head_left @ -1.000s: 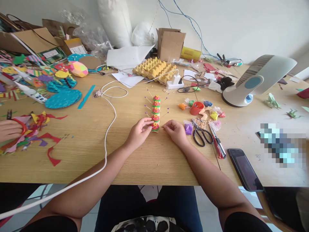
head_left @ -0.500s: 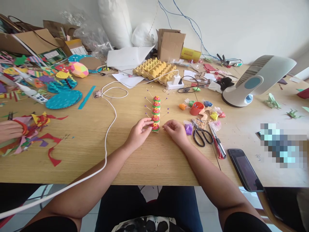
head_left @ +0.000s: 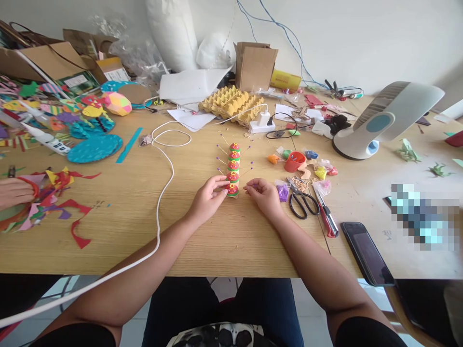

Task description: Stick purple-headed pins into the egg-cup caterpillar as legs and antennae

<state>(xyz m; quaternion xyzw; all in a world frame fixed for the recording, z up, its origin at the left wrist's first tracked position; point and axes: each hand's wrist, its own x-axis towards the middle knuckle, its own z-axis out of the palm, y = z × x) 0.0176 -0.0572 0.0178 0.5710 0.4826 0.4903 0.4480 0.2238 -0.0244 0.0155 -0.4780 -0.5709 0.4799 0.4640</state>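
Observation:
A row of small red, green and yellow craft pieces [head_left: 233,166] with thin purple-tipped sticks poking out of its sides lies on the wooden table [head_left: 231,241]. My left hand [head_left: 209,197] pinches the nearest piece of the row from the left. My right hand [head_left: 264,195] sits just right of that piece, fingers pinched together on something too small to make out.
Black scissors [head_left: 303,201], a red cutter [head_left: 327,217], small clay bags and an orange cup [head_left: 294,161] lie to the right. A phone [head_left: 367,253], a white fan [head_left: 383,120], an egg carton [head_left: 233,103] and a white cable [head_left: 159,212] are around. Another person's hand [head_left: 12,193] holds paper scraps at left.
My hands stay almost still at the nearest piece. The other person's hand at the left edge has shifted slightly left.

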